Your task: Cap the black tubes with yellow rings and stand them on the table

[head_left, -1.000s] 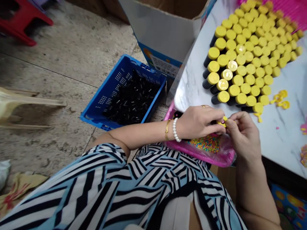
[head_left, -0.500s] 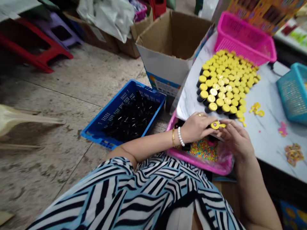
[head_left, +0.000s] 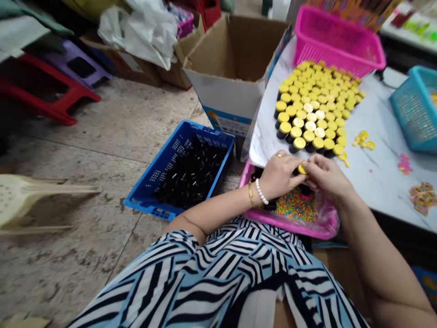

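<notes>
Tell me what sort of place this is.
Probably a hand-assembly workshop: yellow-capped black tubes stand massed on a marble-patterned table, and a blue plastic crate of loose black pieces sits on the floor.

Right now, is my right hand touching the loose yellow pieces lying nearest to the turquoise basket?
Apart. The head view shows white tabletop between your right hand and those yellow pieces.

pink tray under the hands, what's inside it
Small multicoloured balls and some black pieces show inside the pink tray; whatever lies behind the left hand and right hand is covered.
</notes>
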`<state>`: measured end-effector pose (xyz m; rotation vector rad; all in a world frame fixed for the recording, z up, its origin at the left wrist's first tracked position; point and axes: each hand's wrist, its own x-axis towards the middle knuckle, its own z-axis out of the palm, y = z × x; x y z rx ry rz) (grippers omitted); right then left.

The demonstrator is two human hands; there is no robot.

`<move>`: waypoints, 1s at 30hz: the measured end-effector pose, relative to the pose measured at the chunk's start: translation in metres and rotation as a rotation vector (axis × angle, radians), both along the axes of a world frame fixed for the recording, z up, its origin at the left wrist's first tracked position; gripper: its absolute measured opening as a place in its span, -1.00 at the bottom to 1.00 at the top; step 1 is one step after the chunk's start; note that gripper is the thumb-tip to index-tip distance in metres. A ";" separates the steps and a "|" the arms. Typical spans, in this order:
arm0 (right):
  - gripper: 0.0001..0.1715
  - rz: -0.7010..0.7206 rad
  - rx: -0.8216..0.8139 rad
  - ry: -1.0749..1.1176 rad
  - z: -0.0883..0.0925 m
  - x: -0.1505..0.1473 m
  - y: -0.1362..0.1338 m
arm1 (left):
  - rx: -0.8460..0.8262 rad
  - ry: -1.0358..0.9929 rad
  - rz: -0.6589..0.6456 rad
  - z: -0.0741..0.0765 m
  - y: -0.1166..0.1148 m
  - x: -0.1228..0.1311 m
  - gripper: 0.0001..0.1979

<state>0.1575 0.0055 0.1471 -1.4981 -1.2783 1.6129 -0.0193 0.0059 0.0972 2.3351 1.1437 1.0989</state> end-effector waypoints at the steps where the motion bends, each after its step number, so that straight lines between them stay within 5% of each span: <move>1: -0.44 -0.006 0.033 -0.011 -0.002 -0.001 -0.003 | 0.013 -0.006 0.003 0.001 0.000 0.000 -0.70; 5: -0.46 -0.041 0.165 -0.035 -0.012 0.003 -0.016 | 0.042 -0.082 0.025 0.002 0.008 -0.015 -0.72; 9: -0.50 -0.154 0.238 -0.033 -0.020 0.022 -0.033 | 0.000 -0.132 0.211 0.001 0.029 -0.044 -0.67; 13: -0.51 -0.286 0.296 -0.103 -0.022 0.056 -0.045 | -0.069 -0.177 0.285 -0.003 0.048 -0.052 -0.41; 15: -0.51 -0.346 0.346 -0.186 -0.019 0.076 -0.045 | -0.078 -0.247 0.297 -0.004 0.049 -0.048 -0.37; 18: -0.56 -0.471 0.458 -0.387 -0.008 0.106 -0.037 | -0.028 -0.351 0.310 -0.008 0.032 -0.046 -0.55; 22: -0.67 -0.544 0.576 -0.676 0.002 0.135 -0.008 | 0.190 -0.150 0.081 -0.023 -0.007 -0.060 -0.91; 24: -0.52 -0.367 0.702 -0.939 -0.007 0.141 0.010 | 0.253 -0.034 -0.061 -0.034 -0.025 -0.070 -0.88; 27: -0.50 -0.121 0.807 -1.277 -0.029 0.139 0.021 | 0.158 0.098 -0.147 -0.052 -0.044 -0.076 -0.81; 30: -0.44 -0.130 0.847 -1.352 -0.041 0.131 0.014 | -0.016 0.319 -0.280 -0.067 -0.057 -0.070 -0.76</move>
